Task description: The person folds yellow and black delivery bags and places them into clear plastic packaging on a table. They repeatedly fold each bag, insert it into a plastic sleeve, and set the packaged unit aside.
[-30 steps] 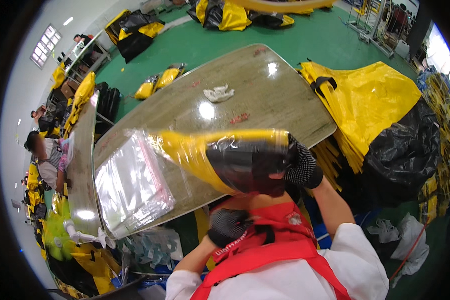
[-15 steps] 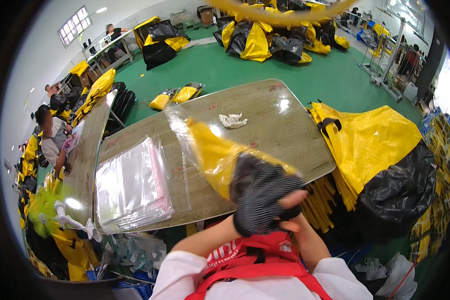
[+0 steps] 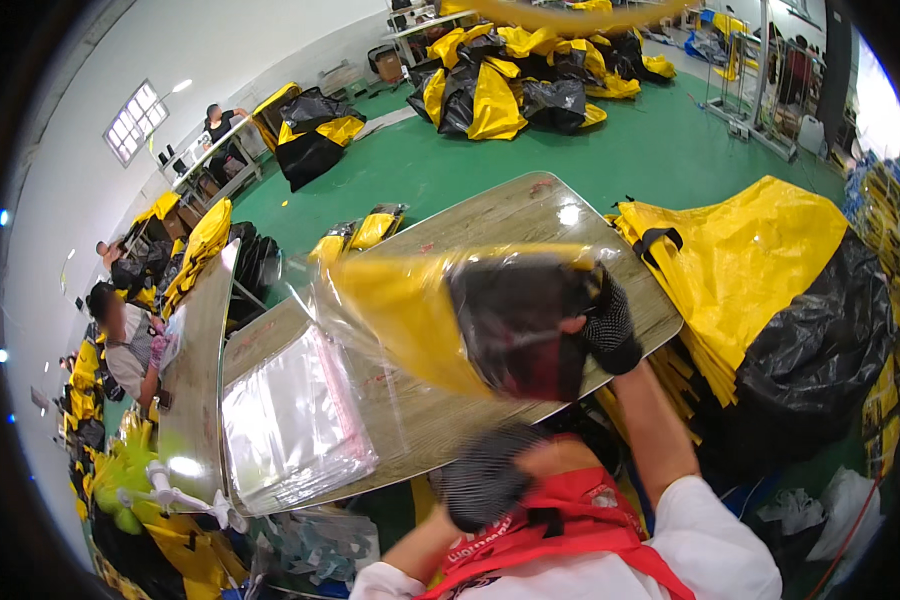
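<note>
Right hand: black dotted glove, bare fingertips; the right hand (image 3: 612, 322) grasps the right end of the yellow-and-black bundle (image 3: 495, 318), thumb on the near face.
Left hand: the left hand (image 3: 485, 478) is in a matching glove, blurred, low in front of the red apron (image 3: 560, 520); it is apart from the bundle, and whether its fingers are clenched or loose I cannot tell.
Bundle: in front of the person, over the tabletop in this view; black part toward the right hand, yellow part stretching left; clear plastic wraps it, loose and blurred at the left end.
Clear bags: a flat stack of clear bags (image 3: 295, 420) with a pink strip along its right side; it lies on the wood-grain table (image 3: 500, 212), left of the hands.
Yellow-and-black sheets: a large pile of yellow-and-black sheets (image 3: 735, 265), at the table's right side.
Left side: a second table (image 3: 195, 365), a person (image 3: 130, 335) behind it; a green-bladed fan (image 3: 135, 480) near its closer end.
Beyond: green floor (image 3: 370, 170); a heap of yellow-and-black material (image 3: 495, 100) lies on it.
</note>
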Demonstrator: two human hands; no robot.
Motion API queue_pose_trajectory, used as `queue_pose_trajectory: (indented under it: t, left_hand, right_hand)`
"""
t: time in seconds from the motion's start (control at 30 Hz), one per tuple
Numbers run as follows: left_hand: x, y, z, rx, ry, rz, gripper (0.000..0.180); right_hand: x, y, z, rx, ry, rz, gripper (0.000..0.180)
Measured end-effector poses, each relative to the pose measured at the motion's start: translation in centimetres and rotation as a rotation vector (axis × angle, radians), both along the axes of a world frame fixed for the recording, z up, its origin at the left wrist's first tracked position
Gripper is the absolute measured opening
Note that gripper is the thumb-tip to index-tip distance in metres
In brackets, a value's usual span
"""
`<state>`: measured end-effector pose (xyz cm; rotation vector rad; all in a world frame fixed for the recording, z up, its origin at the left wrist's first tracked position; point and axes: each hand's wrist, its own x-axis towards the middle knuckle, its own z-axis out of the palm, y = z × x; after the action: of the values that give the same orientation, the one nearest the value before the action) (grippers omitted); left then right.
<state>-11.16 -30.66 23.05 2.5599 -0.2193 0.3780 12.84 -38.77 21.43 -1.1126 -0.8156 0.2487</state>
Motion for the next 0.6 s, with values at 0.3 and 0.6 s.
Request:
queue_pose_trajectory:
  t: [0.3,0.6]
  left_hand:
    - [1.0,11.2,3.3,0.565,-0.307,0.447,0.079]
    - [1.1,8.3,-0.6,-1.007,-0.441,0.567,0.053]
  right_hand:
    - [-2.9,-1.7,5.9,-0.103,-0.492,-0.287,0.056]
    - [-1.9,-1.2,1.8,-0.125,0.337,-0.251,0.021]
